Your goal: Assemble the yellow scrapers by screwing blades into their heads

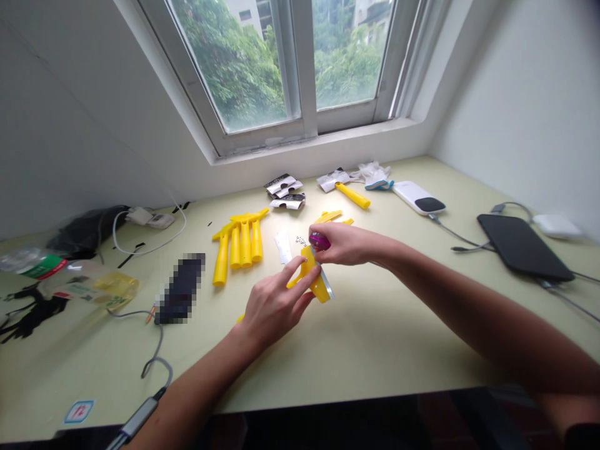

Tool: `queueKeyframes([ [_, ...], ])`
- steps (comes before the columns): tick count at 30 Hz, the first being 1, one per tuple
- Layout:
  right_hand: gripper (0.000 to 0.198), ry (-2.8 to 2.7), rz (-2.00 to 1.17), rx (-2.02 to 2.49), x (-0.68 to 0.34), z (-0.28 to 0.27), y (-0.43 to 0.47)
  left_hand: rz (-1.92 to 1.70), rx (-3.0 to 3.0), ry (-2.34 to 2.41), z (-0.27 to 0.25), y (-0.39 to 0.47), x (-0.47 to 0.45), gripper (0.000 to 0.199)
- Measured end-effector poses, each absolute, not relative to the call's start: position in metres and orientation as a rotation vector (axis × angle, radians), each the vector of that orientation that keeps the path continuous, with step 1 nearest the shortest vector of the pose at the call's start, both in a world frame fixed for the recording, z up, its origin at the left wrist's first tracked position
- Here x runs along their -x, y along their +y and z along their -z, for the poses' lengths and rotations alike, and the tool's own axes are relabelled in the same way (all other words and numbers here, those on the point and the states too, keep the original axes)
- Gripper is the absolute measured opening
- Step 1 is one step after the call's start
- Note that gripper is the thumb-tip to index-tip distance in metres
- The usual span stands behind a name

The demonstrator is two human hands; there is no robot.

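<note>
My left hand [276, 297] grips a yellow plastic scraper [321, 289] with a metal blade along its right edge, held above the table. In my closed right hand [340, 242] is a screwdriver with a purple handle [319, 240], held over the scraper's upper end; its tip is hidden. Just behind lies a small pile of screws [300, 239], beside a white strip [282, 247]. Several yellow scraper handles [244, 240] lie in a row to the left. More yellow pieces [330, 216] show behind my right hand.
Packaged blades [285, 190] and a finished-looking scraper [352, 195] lie near the window wall, with a glove [372, 174] alongside. A white power bank [419, 198] and a black phone [524, 247] with cables occupy the right. At left are a plastic bottle [35, 262] and a dark blurred device [182, 290].
</note>
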State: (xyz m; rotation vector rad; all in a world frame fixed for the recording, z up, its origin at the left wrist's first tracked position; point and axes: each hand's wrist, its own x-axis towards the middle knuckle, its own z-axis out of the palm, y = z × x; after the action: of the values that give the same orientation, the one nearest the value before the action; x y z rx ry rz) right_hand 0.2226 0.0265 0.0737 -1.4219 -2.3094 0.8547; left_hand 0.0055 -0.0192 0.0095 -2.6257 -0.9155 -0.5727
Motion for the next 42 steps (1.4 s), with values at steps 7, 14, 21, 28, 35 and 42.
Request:
queueKeyframes([
  [7, 0.017, -2.335, -0.814, 1.417, -0.223, -0.071, 0.028, 0.591, 2.648, -0.863, -0.010, -0.018, -0.005, 0.039],
  [14, 0.018, -2.362, -0.854, 1.414, -0.223, -0.070, 0.028, 0.573, 2.588, -0.852, -0.009, -0.020, -0.005, 0.044],
  [21, 0.020, -2.294, -0.926, 1.432, -0.221, -0.079, 0.025, 0.638, 2.545, -0.772, -0.008, -0.019, -0.003, 0.046],
  [28, 0.017, -2.248, -0.987, 1.449, -0.222, -0.081, 0.026, 0.654, 2.531, -0.744, -0.010, -0.018, 0.001, 0.048],
  [35, 0.019, -2.290, -1.095, 1.396, -0.222, -0.085, 0.024, 0.629, 2.522, -0.763, -0.010, -0.016, 0.000, 0.052],
  [42, 0.014, -2.308, -0.989, 1.495, -0.225, -0.086, 0.025, 0.683, 2.584, -0.790, -0.012, -0.014, 0.002, 0.049],
])
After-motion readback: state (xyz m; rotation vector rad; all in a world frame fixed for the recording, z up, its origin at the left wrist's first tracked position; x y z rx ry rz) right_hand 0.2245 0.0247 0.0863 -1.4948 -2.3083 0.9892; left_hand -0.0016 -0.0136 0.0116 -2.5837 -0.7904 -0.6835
